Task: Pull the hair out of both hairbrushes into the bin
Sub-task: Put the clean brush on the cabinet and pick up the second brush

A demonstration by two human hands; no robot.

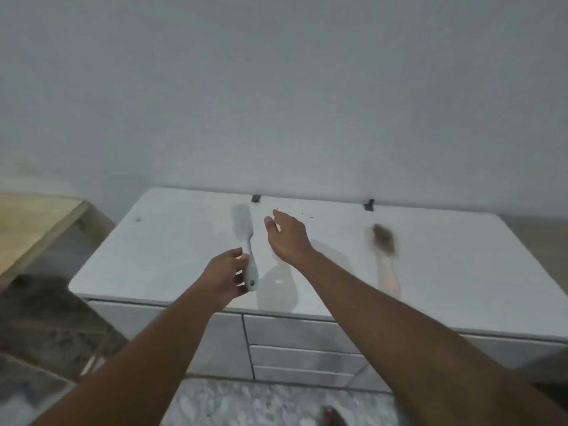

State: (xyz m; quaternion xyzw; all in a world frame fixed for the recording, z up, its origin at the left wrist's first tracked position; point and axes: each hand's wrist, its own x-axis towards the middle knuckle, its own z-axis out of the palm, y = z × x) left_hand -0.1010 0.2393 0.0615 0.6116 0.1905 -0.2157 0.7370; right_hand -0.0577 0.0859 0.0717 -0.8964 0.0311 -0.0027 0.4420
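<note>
The fingers (238, 256) of the left hand (226, 276) are curled round the handle of a pale green hairbrush (246, 241), thumb side up, w/ the grip taken low on the handle just above its hanging hole. The brush is held upright over the white cabinet top (172, 250), head pointing away toward the wall; its bristle side is not clearly shown (too blurred to tell whether hair is caught in it). The right hand (287, 236) is held just beside the brush head, to its right and apart from it, w/ the fingers loosely spread and slightly bent, nothing gripped between them; the thumb is pointed toward the brush. Both forearms are bare and are stretched forward from the bottom of the view. Further right, well apart from both hands, a second hairbrush (385, 256) w/ a pinkish handle is laid flat on the cabinet top, handle toward the near edge, and a brown clump of hair (384, 239) is seen packed on its head. The cabinet is set against a plain pale wall (276, 87), w/ two small dark brackets (368, 205) at the back edge and drawer fronts (301, 336) below the top. A wooden surface (27, 222) is seen at left, and speckled floor tiles (246, 404) beneath. No bin can be made out anywhere in view.
</note>
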